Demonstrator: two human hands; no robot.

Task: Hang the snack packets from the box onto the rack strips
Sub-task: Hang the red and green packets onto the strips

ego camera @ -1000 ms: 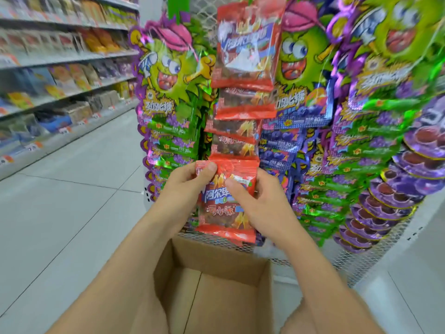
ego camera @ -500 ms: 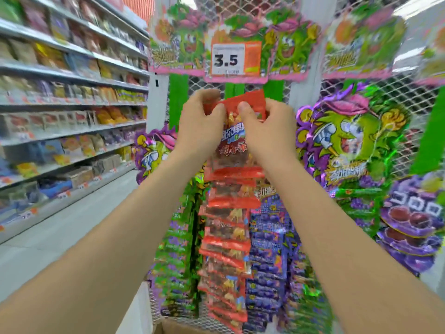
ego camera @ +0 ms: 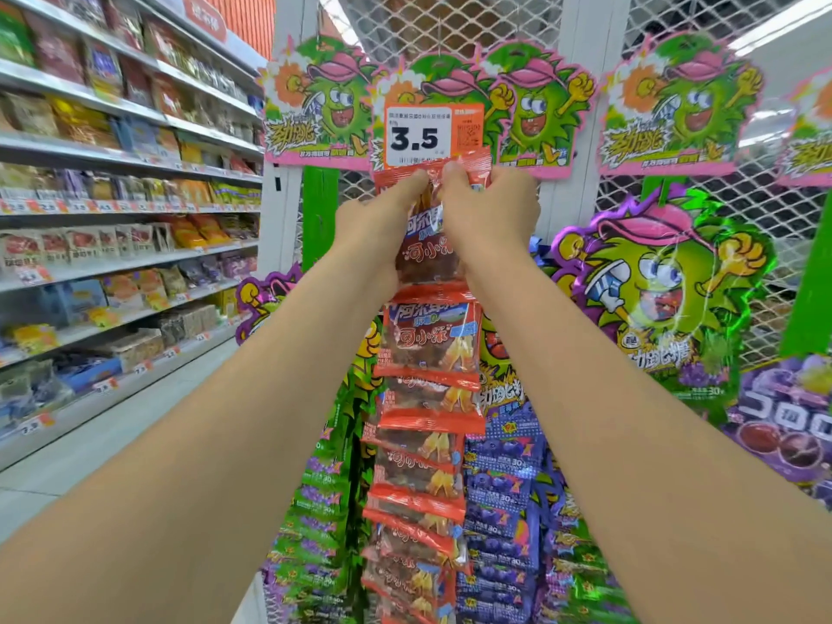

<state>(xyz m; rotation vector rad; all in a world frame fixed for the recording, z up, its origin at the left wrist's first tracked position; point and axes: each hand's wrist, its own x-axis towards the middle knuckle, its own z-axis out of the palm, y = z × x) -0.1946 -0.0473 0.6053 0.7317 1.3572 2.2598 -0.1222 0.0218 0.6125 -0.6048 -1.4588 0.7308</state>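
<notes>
The packet (ego camera: 425, 258) is red, with white script over dark sweets. It is held high on the rack, its top edge just under the price tag (ego camera: 433, 136) that reads 3.5. Both hands are grasping it. The left hand (ego camera: 382, 220) pinches the top left corner and the right hand (ego camera: 490, 209) pinches the top right, with the fingertips of the two hands nearly meeting at the middle of the upper edge. Whether the packet is already hooked on cannot be told, because the hands and the tag cover that spot.

Directly below hangs a column of matching red packets (ego camera: 430, 353), each overlapping the next, running down out of view. Blue packets (ego camera: 499, 488) hang just beside the column on the right, and green packets (ego camera: 315, 511) on the left.

Behind them stands a white mesh panel (ego camera: 454, 24) carrying green cartoon header cards (ego camera: 535, 110) in a row along the top. A large purple-edged display (ego camera: 662, 281) with the same green character sits to the right.

On the far left, store shelves (ego camera: 126, 182) full of goods run along a pale floor (ego camera: 90, 448).
</notes>
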